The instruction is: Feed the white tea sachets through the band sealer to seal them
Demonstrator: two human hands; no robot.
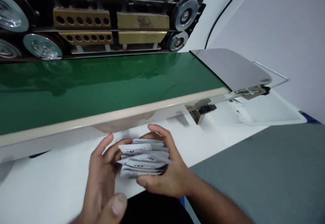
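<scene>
A stack of flat white packets [144,158] with small dark print sits between my hands, above the white tabletop near its front edge. My right hand [174,164] is wrapped round the stack's right side, with the thumb at the near face and fingers at the far side. Along the left side, my left hand [101,173] is spread, its thumb held away from the packets. Its fingertips come close to the stack's far left corner; whether they touch is unclear. Some packets stick out unevenly from the rest.
Beyond my hands runs a green conveyor belt [106,88] with a pale side rail [142,110]. A sealing machine with brass blocks [143,21] and metal wheels [185,14] stands behind it. To the right are a metal end plate [231,66] and a white bin [276,109].
</scene>
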